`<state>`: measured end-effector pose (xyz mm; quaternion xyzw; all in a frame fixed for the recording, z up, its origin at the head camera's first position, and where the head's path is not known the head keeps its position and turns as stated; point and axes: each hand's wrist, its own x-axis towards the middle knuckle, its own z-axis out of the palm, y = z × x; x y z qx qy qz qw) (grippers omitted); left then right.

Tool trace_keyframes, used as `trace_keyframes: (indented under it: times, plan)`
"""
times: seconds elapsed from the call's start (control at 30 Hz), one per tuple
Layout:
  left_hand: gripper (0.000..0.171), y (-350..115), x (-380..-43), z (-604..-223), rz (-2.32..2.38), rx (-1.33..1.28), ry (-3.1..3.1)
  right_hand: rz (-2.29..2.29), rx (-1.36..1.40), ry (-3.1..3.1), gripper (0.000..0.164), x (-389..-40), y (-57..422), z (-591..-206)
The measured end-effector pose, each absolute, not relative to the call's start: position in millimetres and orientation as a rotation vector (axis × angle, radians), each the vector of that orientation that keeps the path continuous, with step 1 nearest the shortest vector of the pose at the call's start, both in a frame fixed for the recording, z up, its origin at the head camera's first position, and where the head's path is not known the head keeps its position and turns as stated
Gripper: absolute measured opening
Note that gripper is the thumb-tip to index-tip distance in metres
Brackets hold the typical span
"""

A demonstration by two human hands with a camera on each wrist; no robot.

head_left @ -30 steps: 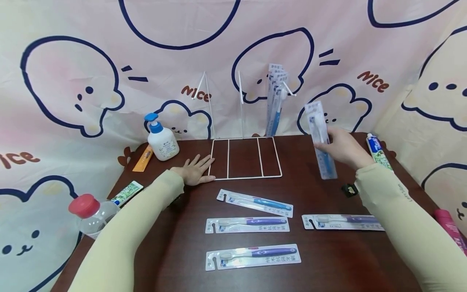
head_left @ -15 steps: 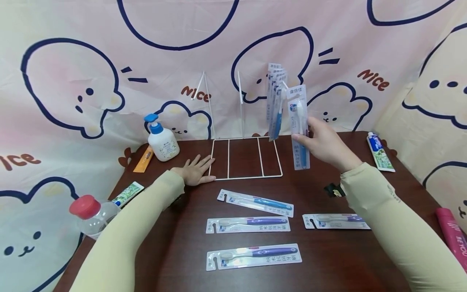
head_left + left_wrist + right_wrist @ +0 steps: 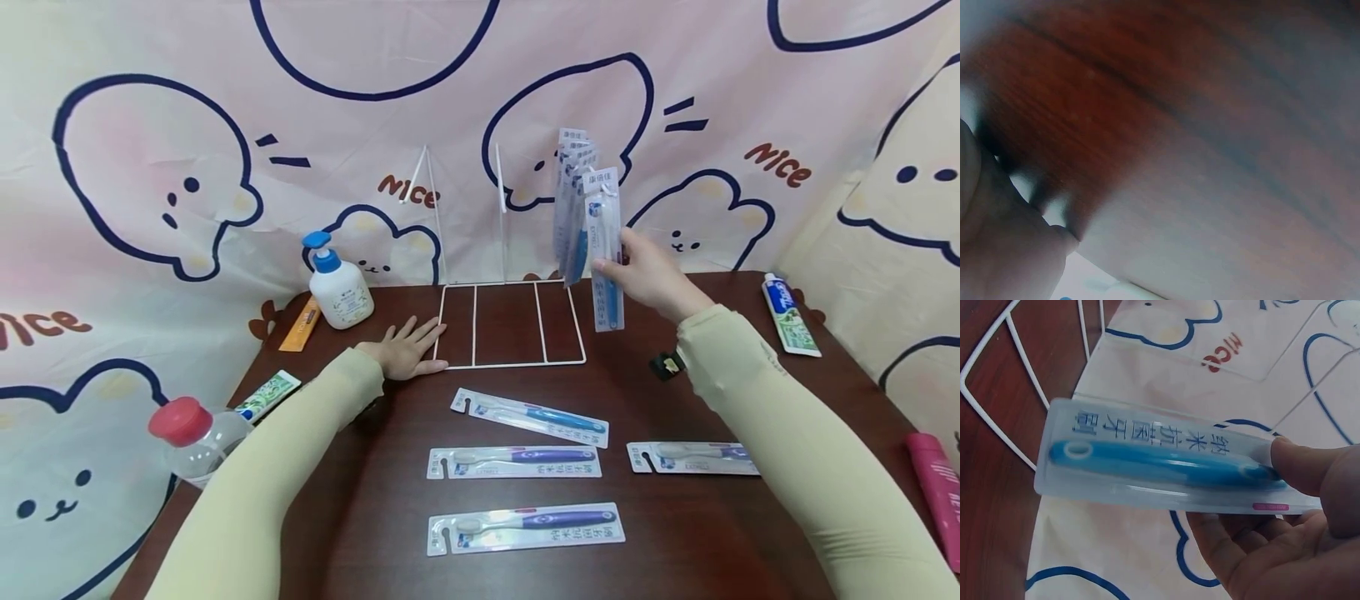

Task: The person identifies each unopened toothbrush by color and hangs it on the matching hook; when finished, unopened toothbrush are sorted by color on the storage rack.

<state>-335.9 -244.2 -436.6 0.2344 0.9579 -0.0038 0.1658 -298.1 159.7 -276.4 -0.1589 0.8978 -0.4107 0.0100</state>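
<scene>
My right hand pinches a packaged blue toothbrush upright by its side edge, thumb in front and fingers behind. Its top, with the hanging hole, overlaps the end of a hook on the white wire rack. Just behind it, several packaged toothbrushes hang from that right-hand hook. In the right wrist view the blue handle shows through the clear blister. My left hand lies flat with fingers spread, its fingertips at the left side of the rack's base. The left wrist view shows mostly blurred brown tabletop.
Packaged toothbrushes lie on the table: a blue one, purple ones in front, another by the right forearm. At the left stand a pump bottle and a red-capped bottle. A toothpaste tube lies right.
My right hand has carried the packaged toothbrush leftward and up to the rack's right hook, and the package has turned its front towards the head camera. The left hand has stayed in place.
</scene>
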Motion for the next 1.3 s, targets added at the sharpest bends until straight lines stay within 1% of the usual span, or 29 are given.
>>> trace_keyframes:
  times: [0.2, 0.33, 0.7, 0.87, 1.0, 1.13, 1.3]
  plan:
    - [0.086, -244, -335, -435, 0.001, 0.659, 2.714, -1.322, -0.462, 2.680, 0.058, -323, 154, -272]
    - [0.086, -243, -333, -432, 0.006, 0.649, 2.711, -1.348, -0.466, 2.648, 0.057, -334, 151, -269]
    - [0.090, -242, -333, -434, -0.033, 0.656, 2.711, -1.362, -0.422, 2.649, 0.055, -339, 154, -270]
    - [0.088, -243, -334, -434, -0.022, 0.660, 2.719, -1.308, -0.328, 2.683, 0.047, -339, 164, -280]
    - [0.087, -243, -334, -436, -0.029, 0.657, 2.722, -1.203, -0.307, 2.746, 0.049, -332, 171, -297]
    - [0.088, -240, -329, -429, -0.037, 0.660, 2.718, -0.958, -0.332, 2.820, 0.044, -310, 168, -315]
    - [0.090, -238, -325, -423, -0.043, 0.661, 2.719, -0.608, -0.540, 2.835, 0.034, -271, 142, -344]
